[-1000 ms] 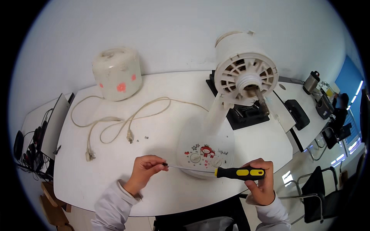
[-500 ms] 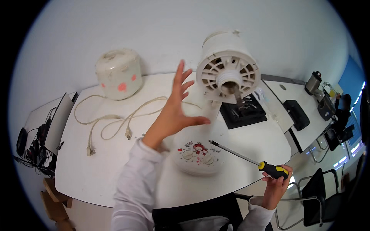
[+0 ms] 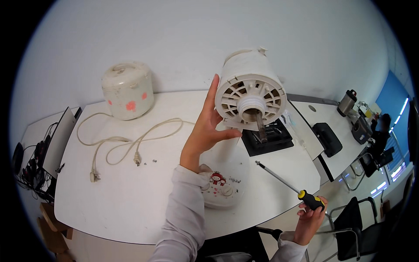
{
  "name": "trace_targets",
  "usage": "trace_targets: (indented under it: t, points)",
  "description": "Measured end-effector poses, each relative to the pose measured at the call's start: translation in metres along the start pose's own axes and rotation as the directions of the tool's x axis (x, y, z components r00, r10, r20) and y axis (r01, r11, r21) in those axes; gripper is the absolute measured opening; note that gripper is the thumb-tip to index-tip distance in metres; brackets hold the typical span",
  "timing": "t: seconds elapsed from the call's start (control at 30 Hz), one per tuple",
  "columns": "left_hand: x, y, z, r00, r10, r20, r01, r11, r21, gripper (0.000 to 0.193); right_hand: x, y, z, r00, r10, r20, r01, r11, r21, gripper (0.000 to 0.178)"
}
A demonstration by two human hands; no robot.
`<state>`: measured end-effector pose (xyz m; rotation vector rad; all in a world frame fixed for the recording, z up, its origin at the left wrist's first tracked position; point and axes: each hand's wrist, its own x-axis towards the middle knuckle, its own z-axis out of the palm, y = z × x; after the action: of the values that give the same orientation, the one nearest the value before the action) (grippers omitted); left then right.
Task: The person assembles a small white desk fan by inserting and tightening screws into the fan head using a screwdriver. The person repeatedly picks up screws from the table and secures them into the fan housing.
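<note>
My left hand (image 3: 205, 131) is raised at the left side of a white fan's motor housing (image 3: 251, 100), its blades and grille off. The index finger points up and the thumb stretches out below the housing's rim; the other fingers are partly hidden behind it, and I cannot tell how firmly they touch. A metal shaft (image 3: 261, 126) sticks out of the housing's middle. Below stands the fan's white base (image 3: 227, 201) with printed cartoon figures and knobs, partly covered by my left sleeve. Lower right, my right hand (image 3: 310, 220) grips a black-and-yellow screwdriver (image 3: 312, 201), its tip pointing up-left.
A white rice cooker (image 3: 127, 91) stands at the back left of the table. Pale power cords (image 3: 126, 139) lie looped before it, near a few small screws (image 3: 150, 161). Behind the fan is a black tool case (image 3: 268, 142). Chairs (image 3: 355, 227) stand to the right; a person (image 3: 382, 131) is far off.
My left hand has moved right and in against the fan's housing. The view has shifted slightly, so the table things sit lower and further left. My right hand still holds the screwdriver.
</note>
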<state>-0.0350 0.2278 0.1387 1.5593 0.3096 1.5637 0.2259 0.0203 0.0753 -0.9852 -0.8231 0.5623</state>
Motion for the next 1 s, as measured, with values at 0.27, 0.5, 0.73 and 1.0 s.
trace_targets:
  t: [0.27, 0.5, 0.73, 1.0]
  points:
    - [0.001, -0.004, 0.006, 0.999, 0.018, -0.044, -0.016, 1.000, 0.026, 0.117, -0.001, 0.007, 0.012, 0.999, 0.044, -0.008, -0.044, 0.998, 0.050, 0.040]
    - [0.001, -0.007, 0.004, 0.999, 0.001, -0.037, -0.001, 1.000, -0.013, 0.116, 0.001, 0.010, 0.017, 0.999, -0.033, -0.026, 0.036, 0.994, 0.103, 0.040]
    - [0.001, -0.012, 0.009, 0.999, 0.003, -0.047, -0.002, 1.000, 0.020, 0.114, -0.002, 0.005, 0.029, 0.984, -0.100, -0.145, 0.120, 0.983, 0.139, 0.045]
    - [0.000, -0.015, 0.010, 0.998, -0.011, -0.068, 0.013, 1.000, 0.029, 0.115, -0.005, 0.008, 0.033, 0.989, -0.071, -0.131, 0.097, 0.973, 0.209, 0.042]
